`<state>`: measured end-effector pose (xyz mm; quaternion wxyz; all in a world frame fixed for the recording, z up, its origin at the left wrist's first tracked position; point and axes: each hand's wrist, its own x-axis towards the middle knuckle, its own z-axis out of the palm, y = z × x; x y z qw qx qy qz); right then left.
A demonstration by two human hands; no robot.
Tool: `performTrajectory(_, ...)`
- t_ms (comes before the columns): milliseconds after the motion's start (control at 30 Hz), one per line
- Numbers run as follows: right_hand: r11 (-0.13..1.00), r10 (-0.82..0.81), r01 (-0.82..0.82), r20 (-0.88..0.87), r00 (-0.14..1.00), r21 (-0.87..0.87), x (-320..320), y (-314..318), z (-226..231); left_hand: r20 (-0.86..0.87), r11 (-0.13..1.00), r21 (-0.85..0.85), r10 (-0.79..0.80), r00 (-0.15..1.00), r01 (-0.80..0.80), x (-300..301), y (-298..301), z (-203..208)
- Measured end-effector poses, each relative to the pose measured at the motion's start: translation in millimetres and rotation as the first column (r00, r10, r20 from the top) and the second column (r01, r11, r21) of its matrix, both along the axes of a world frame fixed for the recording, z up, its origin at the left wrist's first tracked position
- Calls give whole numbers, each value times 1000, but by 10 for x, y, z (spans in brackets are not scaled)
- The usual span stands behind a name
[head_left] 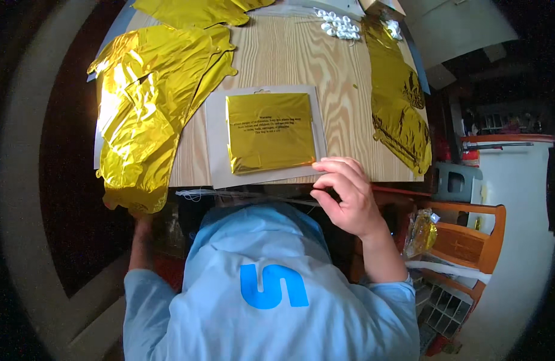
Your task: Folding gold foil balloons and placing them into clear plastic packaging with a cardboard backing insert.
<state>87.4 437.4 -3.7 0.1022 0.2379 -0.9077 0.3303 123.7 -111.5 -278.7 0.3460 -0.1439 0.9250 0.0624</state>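
A flat square gold foil packet (270,133), folded and printed with dark text, lies on a grey card (217,144) near the table's front edge. My right hand (349,195) is beside the packet's near right corner, fingers bent and thumb apart, holding nothing. One fingertip is at or very close to that corner; I cannot tell whether it touches. At the left, large crumpled gold foil sheets (142,108), like uninflated foil balloons, hang over the front edge. My left hand (140,215) is mostly hidden behind their lower end, so its fingers do not show.
More gold foil lies at the far left (196,11) and along the right side (398,90). Several small white ribbon coils (339,25) sit at the back. White string (196,194) hangs at the front edge. A wooden chair (470,237) with clear packaging (420,231) stands at the right.
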Motion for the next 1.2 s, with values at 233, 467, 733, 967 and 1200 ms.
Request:
performTrajectory(233,930,-32,10,53,998,369,173,208,-134,67,829,517,-288,955,213,-188,1676,2485)
performTrajectory(467,913,-40,124,-217,975,389,174,189,-431,-900,602,-3,-349,260,799,-560,2359,2726)
performTrajectory(733,988,-123,131,-96,988,83,111,220,-246,-899,402,367,-79,431,839,-877,2324,2249)
performTrajectory(967,933,-334,360,393,856,8,-192,85,-147,-800,653,424,-55,597,627,-864,2388,2403)
performTrajectory(1200,937,-331,331,584,741,112,-398,138,-27,-832,307,76,-504,230,949,-726,2932,2582)
